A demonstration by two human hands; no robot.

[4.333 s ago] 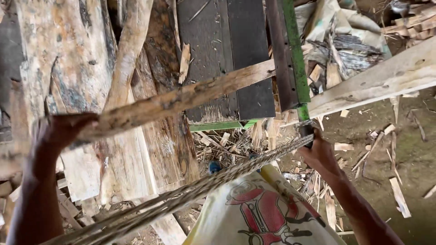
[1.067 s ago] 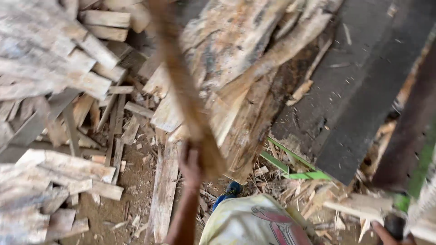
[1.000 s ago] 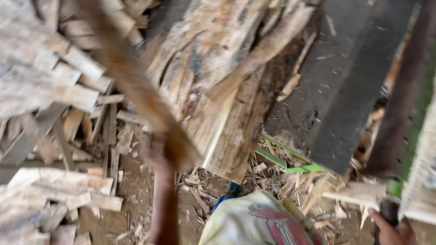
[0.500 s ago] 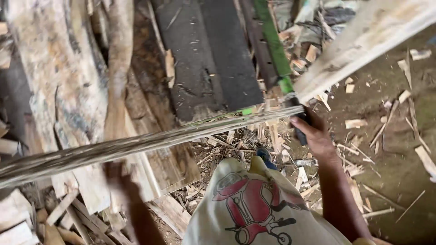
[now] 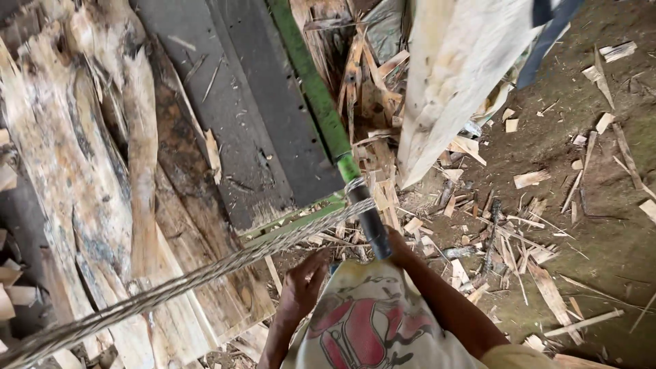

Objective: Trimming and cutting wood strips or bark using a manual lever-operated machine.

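Right hand (image 5: 395, 247) is clenched on the dark lower end of a long green bar (image 5: 316, 89), low centre, just above the person's printed shirt (image 5: 362, 328). The bar runs up and left from that grip to the far edge, lying along the right side of a dark grey plank (image 5: 225, 102).

A twisted steel cable (image 5: 205, 273) is looped around the bar just above the dark end, then runs down-left to the near left corner, taut-looking.

Left hand (image 5: 301, 287) is just below the cable, near the shirt, fingers curled but loose; it holds nothing, and I can't tell whether it touches the cable.

Left side: stack of rough bark-edged wood slabs (image 5: 82, 171), pale and weathered, running near to far.

Upper right: a broad pale board (image 5: 451, 75) hangs in from the far edge, its near end just right of the bar. A dark blue strap (image 5: 547, 34) crosses its far right corner.

Ground on the right is dirt floor (image 5: 601, 225), littered with wood offcuts (image 5: 533, 179) and splinters, densest around the bar's lower end.
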